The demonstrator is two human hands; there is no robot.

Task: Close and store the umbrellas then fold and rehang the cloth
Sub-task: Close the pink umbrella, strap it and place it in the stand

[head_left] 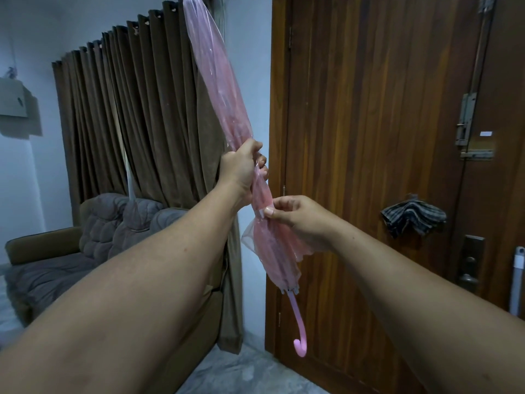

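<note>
I have a folded pink translucent umbrella (224, 103) up in front of me, running on a slant from about 11 o'clock at the top edge down to its hooked pink handle (299, 328) at roughly 6 o'clock, low in the middle. The canopy is collapsed around the shaft but loose, with a flap of plastic sticking out at the lower left of my right hand.

My left hand (241, 169) is wrapped tight around the canopy near mid-length, fingers curled fully round it, just right of centre. My right hand (298, 220) sits just below it, toward 4 o'clock from the left one, pinching a small pale tab, perhaps the tie strap, (262, 214) against the canopy between thumb and fingers; the grip is narrow and closed on that tab. The two hands are near each other but apart.

A striped grey cloth (413, 218) hangs bunched on the wooden door (369, 137) at 3 o'clock, well apart from the umbrella. Brown curtains (136, 115) fill the 10 o'clock area, with a grey cushioned sofa (93, 231) beneath them at 9 o'clock. The door's latch hardware (467, 123) is at 2 o'clock.
</note>
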